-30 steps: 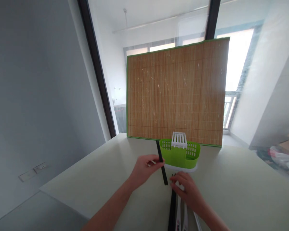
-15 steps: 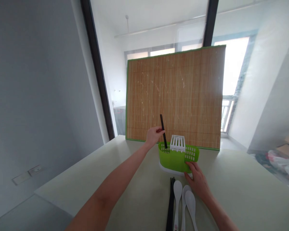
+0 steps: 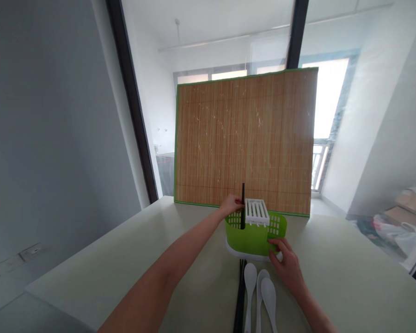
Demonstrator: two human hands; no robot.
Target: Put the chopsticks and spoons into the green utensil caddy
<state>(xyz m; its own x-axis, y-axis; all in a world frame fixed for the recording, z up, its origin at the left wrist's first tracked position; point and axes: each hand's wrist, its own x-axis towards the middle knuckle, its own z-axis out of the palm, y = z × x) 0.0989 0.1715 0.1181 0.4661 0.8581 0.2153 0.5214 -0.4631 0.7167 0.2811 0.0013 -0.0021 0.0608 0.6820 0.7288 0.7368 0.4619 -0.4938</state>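
Note:
A green utensil caddy (image 3: 246,239) with a white base and perforated compartments stands on the table. Across its middle sits a white slotted rack (image 3: 257,212). My left hand (image 3: 231,204) is closed on black chopsticks (image 3: 243,217), held nearly upright with their lower ends inside the left compartment. At the caddy's right front corner, my right hand (image 3: 286,260) grips the wall with thumb and fingers. Nearer to me lie several more black chopsticks (image 3: 240,296) and three white spoons (image 3: 250,277), side by side, bowls pointing away.
A bamboo mat (image 3: 244,143) with green edging stands upright behind the caddy, against the glass. The pale table (image 3: 131,259) reaches out on both sides. Cardboard boxes (image 3: 407,212) and bags lie beyond it at the right.
My left hand has moved right and down, lowering the chopsticks deeper into the left compartment and making them more upright. The view has shifted slightly. My right hand stays on the caddy.

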